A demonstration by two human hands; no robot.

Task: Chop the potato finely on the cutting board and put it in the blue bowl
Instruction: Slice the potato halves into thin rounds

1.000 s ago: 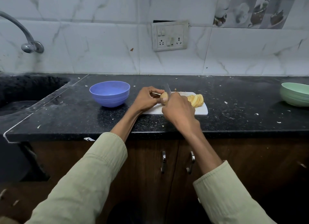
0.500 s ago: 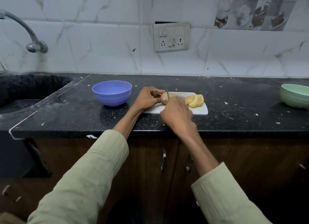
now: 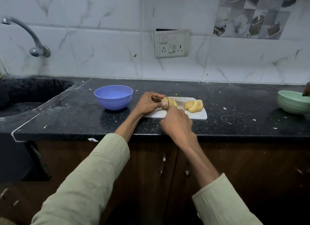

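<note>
My right hand (image 3: 177,124) is closed around the handle of a knife (image 3: 168,102), though my fingers hide the handle itself. Only the thin blade shows, standing on edge and sunk into the potato piece (image 3: 168,102) near its left end. My left hand (image 3: 148,104) curls over that same piece from the left, thumb and fingertips pinching it so it stays put on the white cutting board (image 3: 198,114).

Further right on the board, apart from the piece I am cutting, a fanned row of potato slices (image 3: 194,105) leans together, tilted to one side.

The board lies flat on the black speckled desk (image 3: 75,124), with small pale scraps scattered over the stone. Just left of my left hand, off the board, stands the blue bowl (image 3: 113,97), upright, with no potato visible inside it. At the far right edge of the desk sits a green bowl (image 3: 292,104), well apart from the board. To the far left is a dark sink (image 3: 25,97) with a metal tap (image 3: 30,38) above it, and a switch-and-socket plate (image 3: 172,43) is fixed to the marble-look wall behind.
</note>
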